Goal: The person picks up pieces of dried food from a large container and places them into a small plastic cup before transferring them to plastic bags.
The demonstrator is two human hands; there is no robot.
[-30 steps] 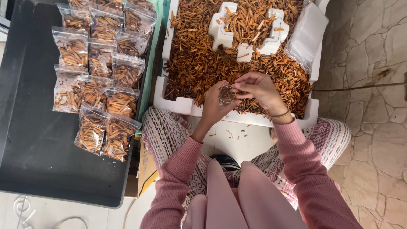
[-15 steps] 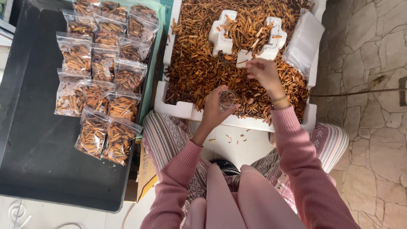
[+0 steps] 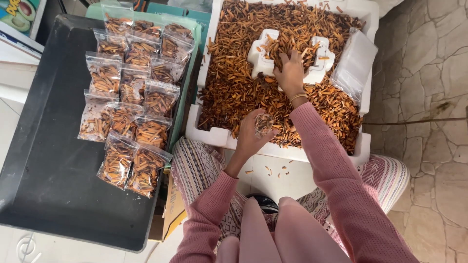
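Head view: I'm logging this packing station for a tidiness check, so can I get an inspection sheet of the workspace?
Surface: black tray on the left, a white foam box across the person's lap.
Job's things: orange-brown sticks fill the box; a small clear bag, partly filled; filled bags in rows on the tray; a stack of empty bags at the box's right edge.
Clutter: a white foam insert among the sticks; stray sticks on the white surface below the box.
Grippers: left hand holds the small bag; right hand reaches into the sticks.
Cables: a thin cord across the stone floor.
Surroundings: stone floor on the right.
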